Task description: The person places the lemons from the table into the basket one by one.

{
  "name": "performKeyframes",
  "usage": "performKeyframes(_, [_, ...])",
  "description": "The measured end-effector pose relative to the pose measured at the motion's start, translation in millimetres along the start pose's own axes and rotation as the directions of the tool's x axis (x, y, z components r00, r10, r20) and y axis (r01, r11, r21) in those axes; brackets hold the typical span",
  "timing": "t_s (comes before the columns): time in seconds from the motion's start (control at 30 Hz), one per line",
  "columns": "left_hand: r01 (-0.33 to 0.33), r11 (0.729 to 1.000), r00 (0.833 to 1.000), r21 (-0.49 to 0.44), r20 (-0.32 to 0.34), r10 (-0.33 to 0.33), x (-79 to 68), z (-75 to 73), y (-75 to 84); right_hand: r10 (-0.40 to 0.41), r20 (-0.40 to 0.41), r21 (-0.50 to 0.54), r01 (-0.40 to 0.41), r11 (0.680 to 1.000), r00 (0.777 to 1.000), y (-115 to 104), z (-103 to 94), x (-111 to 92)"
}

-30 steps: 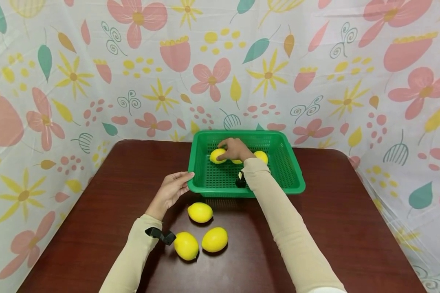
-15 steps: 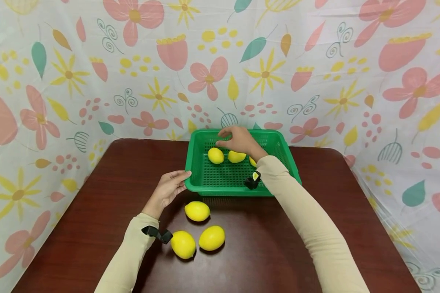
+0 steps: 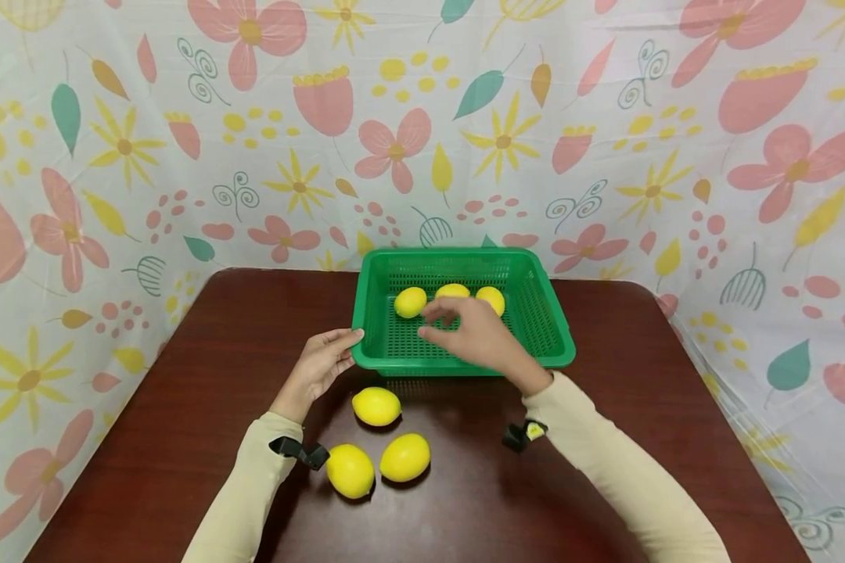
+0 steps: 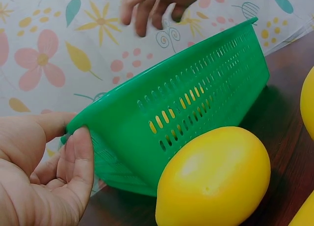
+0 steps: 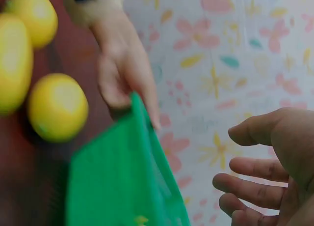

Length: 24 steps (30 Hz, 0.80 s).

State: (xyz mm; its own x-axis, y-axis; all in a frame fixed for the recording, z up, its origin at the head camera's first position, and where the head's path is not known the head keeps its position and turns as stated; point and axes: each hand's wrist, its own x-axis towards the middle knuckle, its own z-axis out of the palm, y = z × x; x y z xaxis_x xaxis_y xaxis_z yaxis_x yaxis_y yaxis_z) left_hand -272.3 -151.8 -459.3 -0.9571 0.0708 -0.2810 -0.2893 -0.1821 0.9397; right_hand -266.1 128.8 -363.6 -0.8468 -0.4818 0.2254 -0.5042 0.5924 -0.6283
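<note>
A green plastic basket [image 3: 408, 364] stands at the back of the table, and three lemons lie in it: one at the left [image 3: 411, 303], a middle one [image 3: 453, 290] partly behind my fingers, and one at the right [image 3: 493, 299]. My left hand [image 3: 317, 367] pinches the basket's front left corner, thumb and fingers at the rim in the left wrist view. Over the basket's front part is my right hand [image 3: 482, 332], its fingers loosely bent with nothing between them. Three more lemons sit on the table before the basket: one near it [image 3: 376, 407] and two closer [image 3: 350, 471].
The dark wooden table [image 3: 507, 500] reaches a floral cloth backdrop [image 3: 394, 102] behind and at both sides. Black camera straps [image 3: 299, 451] sit on both wrists.
My right hand has let go of the left lemon in the basket, lifted away, and come back toward the front and right. My left hand has kept its hold on the rim.
</note>
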Motion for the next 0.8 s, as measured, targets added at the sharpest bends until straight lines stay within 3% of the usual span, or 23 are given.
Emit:
performKeyframes(0.2, [-0.003,1.000,1.000,-0.010,-0.002,0.003,-0.8,-0.4,-0.1,-0.039,0.030,0.028,0.038,0.999,0.999,-4.6,25.3,-46.3])
performKeyframes(0.4, [0.000,1.000,1.000,-0.030,0.003,0.000,-1.1,1.0,-0.2,-0.079,0.040,0.060,0.077,0.995,0.996,4.2,52.8,-79.1])
performKeyframes(0.57, [0.004,0.999,1.000,-0.031,0.000,-0.004,-1.0,1.1,-0.3,-0.112,0.050,0.034,0.111,0.993,0.992,12.2,73.8,-97.5])
performKeyframes(0.8, [-0.004,0.999,1.000,-0.037,0.005,0.005,-1.0,1.6,-1.4,-0.074,0.132,-0.042,0.080,0.996,0.989,11.1,88.3,-108.8])
